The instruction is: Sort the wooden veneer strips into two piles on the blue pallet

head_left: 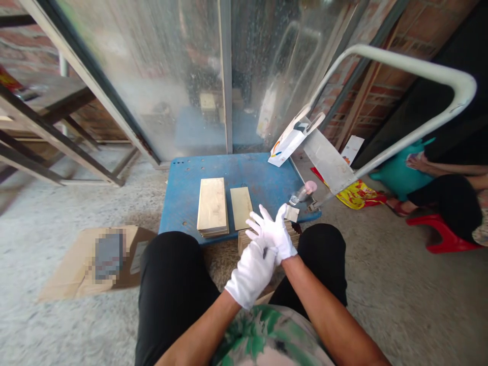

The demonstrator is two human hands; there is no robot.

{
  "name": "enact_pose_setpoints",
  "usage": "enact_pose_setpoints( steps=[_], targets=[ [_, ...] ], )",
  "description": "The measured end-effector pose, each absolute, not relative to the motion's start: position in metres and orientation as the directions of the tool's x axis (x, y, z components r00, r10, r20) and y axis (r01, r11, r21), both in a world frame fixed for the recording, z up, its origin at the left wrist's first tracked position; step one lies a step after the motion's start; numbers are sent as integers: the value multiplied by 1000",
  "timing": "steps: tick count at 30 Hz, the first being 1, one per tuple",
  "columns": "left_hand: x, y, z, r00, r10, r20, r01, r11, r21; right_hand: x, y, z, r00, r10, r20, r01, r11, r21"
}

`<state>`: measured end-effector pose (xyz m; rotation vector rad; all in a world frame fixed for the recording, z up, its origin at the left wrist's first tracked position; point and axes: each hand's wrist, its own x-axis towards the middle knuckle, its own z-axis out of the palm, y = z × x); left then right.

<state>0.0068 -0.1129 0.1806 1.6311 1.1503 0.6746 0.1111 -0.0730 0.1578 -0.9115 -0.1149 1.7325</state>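
Note:
Both hands wear white gloves and meet between my knees, just in front of a low blue table (190, 198). My right hand (276, 231) has its fingers spread apart and holds nothing. My left hand (252, 272) lies against the right hand's palm side, fingers closed on the right glove. On the table a stack of pale wooden boards (212, 207) lies left of a single smaller board (241, 207). More boards (244, 239) sit below the table edge, partly hidden by my hands.
A small clear bottle with a pink cap (303, 193), a scrap of paper (292, 213) and a white paper bag (292, 141) are at the table's right. Flattened cardboard (72, 274) lies on the concrete floor at left. Another person (450, 193) sits at right by a red stool (438, 234).

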Motion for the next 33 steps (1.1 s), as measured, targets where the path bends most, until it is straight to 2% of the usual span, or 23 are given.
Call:
enact_pose_setpoints(
  steps=[3, 7, 10, 13, 15, 18, 20, 22, 25, 27, 31, 33],
  targets=[
    [3, -113, 189, 480, 869, -116, 356, -72, 932, 112, -76, 163, -142, 880, -453, -744, -396, -537],
    [-2, -116, 203, 596, 792, -134, 307, -70, 949, 114, -82, 172, -324, 900, -290, -640, -434, -634],
    [-4, -118, 210, 629, 765, -139, 290, -65, 955, 116, -85, 177, -323, 912, -253, -593, -403, -697],
    [-3, -119, 211, 629, 768, -121, 321, -114, 940, 117, -86, 178, -303, 907, -293, -607, -421, -674],
    [-2, -121, 209, 616, 777, -131, 368, -137, 920, 117, -85, 179, -351, 884, -310, -624, -468, -626],
    [2, -123, 208, 565, 813, -144, 405, -121, 906, 119, -84, 182, -402, 876, -268, -665, -480, -572],
    [3, -123, 206, 570, 806, -160, 352, -63, 934, 121, -83, 187, -351, 906, -237, -723, -423, -546],
    [3, -123, 202, 599, 771, -217, 268, 62, 962, 125, -82, 196, -293, 929, -227, -777, -370, -509],
    [0, -124, 191, 554, 744, -373, 202, 314, 928, 129, -81, 214, -243, 947, -211, -837, -315, -447],
    [-2, -124, 185, 518, 747, -417, 130, 414, 901, 129, -82, 226, -208, 959, -194, -862, -273, -427],
    [-2, -121, 187, 531, 775, -341, -59, 436, 898, 118, -84, 237, -188, 965, -184, -870, -251, -425],
    [-1, -119, 190, 533, 791, -300, -50, 383, 922, 111, -84, 236, -210, 958, -198, -857, -277, -435]
  ],
)
